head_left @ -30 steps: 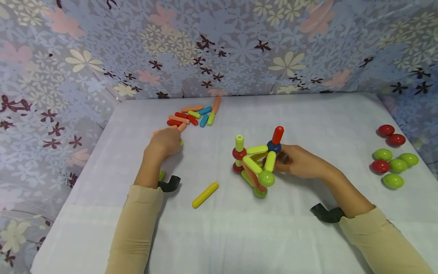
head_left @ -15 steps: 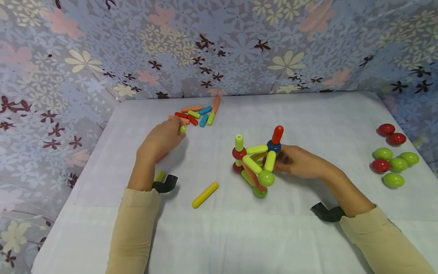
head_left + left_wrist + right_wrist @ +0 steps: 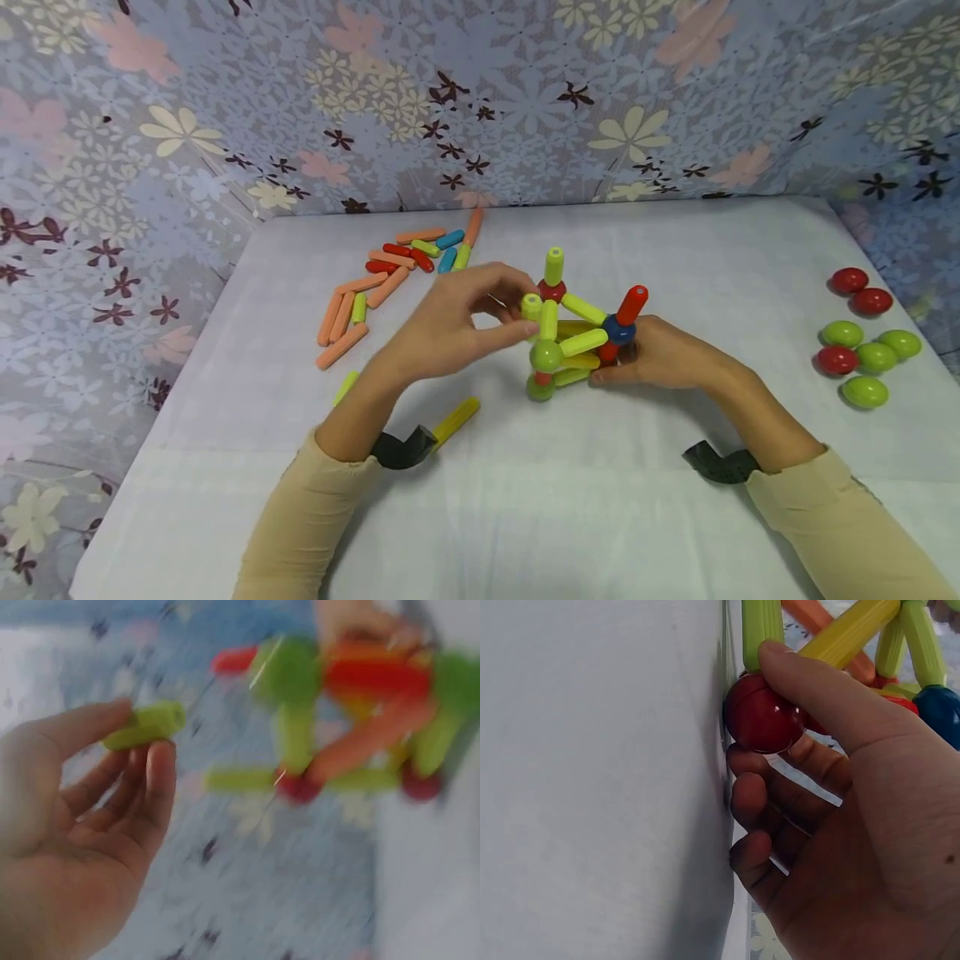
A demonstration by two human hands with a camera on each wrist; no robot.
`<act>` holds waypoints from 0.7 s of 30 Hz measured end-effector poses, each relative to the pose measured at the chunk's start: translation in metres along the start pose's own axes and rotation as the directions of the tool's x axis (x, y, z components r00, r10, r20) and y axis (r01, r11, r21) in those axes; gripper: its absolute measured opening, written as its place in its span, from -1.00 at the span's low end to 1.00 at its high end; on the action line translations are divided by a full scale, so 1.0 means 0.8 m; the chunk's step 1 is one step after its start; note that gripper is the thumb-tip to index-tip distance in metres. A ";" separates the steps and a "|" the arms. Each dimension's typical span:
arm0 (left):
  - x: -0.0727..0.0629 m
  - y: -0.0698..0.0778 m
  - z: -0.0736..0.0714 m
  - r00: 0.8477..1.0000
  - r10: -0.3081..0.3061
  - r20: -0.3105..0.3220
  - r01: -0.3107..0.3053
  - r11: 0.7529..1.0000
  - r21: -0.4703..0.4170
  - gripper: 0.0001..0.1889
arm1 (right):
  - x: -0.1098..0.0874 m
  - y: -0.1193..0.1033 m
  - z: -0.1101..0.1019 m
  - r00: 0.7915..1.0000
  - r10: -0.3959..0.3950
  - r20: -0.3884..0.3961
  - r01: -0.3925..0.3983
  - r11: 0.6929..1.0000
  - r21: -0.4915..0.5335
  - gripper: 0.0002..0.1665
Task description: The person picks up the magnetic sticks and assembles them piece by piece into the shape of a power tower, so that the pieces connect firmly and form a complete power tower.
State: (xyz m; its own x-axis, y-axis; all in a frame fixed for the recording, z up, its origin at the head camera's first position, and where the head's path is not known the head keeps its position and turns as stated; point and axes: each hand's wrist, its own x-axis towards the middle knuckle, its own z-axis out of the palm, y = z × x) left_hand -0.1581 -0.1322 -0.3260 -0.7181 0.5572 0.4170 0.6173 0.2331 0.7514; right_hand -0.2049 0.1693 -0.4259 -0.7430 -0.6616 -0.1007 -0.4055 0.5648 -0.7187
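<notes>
My left hand (image 3: 457, 325) pinches a short lime-green stick (image 3: 531, 307) between thumb and fingers, close to the left side of a ball-and-stick structure. In the left wrist view that stick (image 3: 146, 726) stands apart from the blurred structure. The structure has lime, yellow, orange and red sticks joined by green, red and blue balls. A lime stick (image 3: 554, 267) and a red stick (image 3: 633, 305) point up from its top. On its right side my right hand (image 3: 667, 358) grips it low down. The right wrist view shows thumb and fingers round a dark red ball (image 3: 763, 712) at a lower corner.
A loose group of orange sticks (image 3: 388, 287), with red, blue and lime ones, lies at the back left. One yellow stick (image 3: 456, 418) lies partly behind my left wrist. Several green balls (image 3: 876, 357) and red balls (image 3: 850, 280) sit at the right.
My left hand has left the stick pile with a lime stick and moved right, to the structure. The structure has turned in my right hand, which stays in about the same place.
</notes>
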 end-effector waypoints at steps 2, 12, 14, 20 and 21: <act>0.005 -0.004 0.017 0.999 0.019 0.047 -0.019 1.000 -0.005 -0.69 | -0.001 0.000 -0.001 1.000 0.003 0.004 -0.003 1.000 0.009 -0.58; 0.005 -0.017 0.025 0.994 -0.027 0.110 0.027 1.000 0.007 -0.73 | 0.002 -0.006 -0.003 0.999 0.012 0.031 -0.012 1.000 0.015 -0.56; 0.006 -0.017 0.024 0.992 -0.036 0.122 0.036 0.999 0.001 -0.73 | 0.002 -0.007 -0.004 0.999 0.008 0.033 -0.008 1.000 0.014 -0.56; 0.007 -0.019 0.025 0.985 -0.078 0.155 0.079 0.997 0.001 -0.72 | 0.001 -0.004 -0.003 1.000 0.009 0.030 -0.010 1.000 0.015 -0.58; 0.008 -0.019 0.025 0.984 -0.081 0.160 0.081 0.997 0.003 -0.72 | 0.001 -0.003 -0.003 1.000 0.008 0.029 -0.009 1.000 0.017 -0.58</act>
State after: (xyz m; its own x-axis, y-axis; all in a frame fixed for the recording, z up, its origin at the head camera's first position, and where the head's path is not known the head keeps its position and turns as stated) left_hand -0.1652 -0.1164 -0.3449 -0.7048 0.6570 0.2677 0.5576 0.2798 0.7815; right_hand -0.2058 0.1685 -0.4228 -0.7303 -0.6712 -0.1268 -0.3899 0.5621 -0.7294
